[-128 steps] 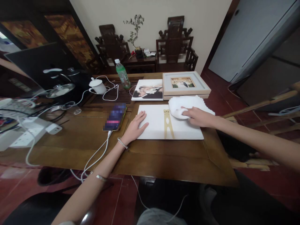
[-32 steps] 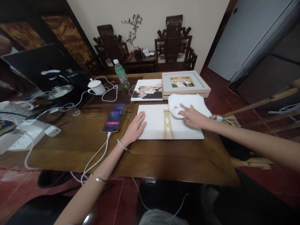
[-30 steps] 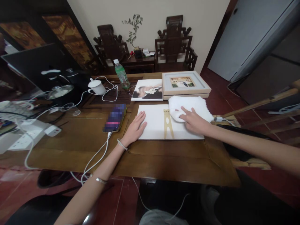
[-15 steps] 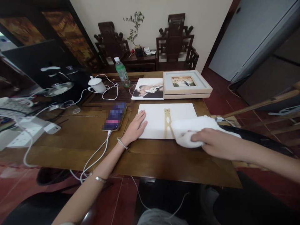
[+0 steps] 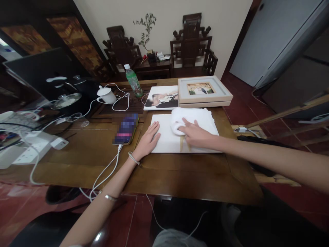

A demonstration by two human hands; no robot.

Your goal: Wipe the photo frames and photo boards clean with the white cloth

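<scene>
A flat white panel (image 5: pixel 164 144) lies on the wooden table in front of me. On its left edge my left hand (image 5: pixel 148 140) rests flat, fingers stretched out. My right hand (image 5: pixel 194 133) presses a bunched white cloth (image 5: pixel 197 116) onto the far part of the panel, its fingers gripping the near left end of the cloth. Two legs of a tan, stand-like piece (image 5: pixel 181 144) show below the cloth; its upper part is hidden under cloth and hand.
Behind the panel lie a photo print (image 5: pixel 161 97) and a pale wooden picture frame (image 5: pixel 205 99). To the left are a phone (image 5: pixel 126 129) on a cable, a green bottle (image 5: pixel 134 82), a lidded white cup (image 5: pixel 106 96) and a power strip (image 5: pixel 33 147).
My right hand has carried the cloth left and away from me, from the panel's near right corner to its far middle, covering the tan piece's top. My left hand stays put.
</scene>
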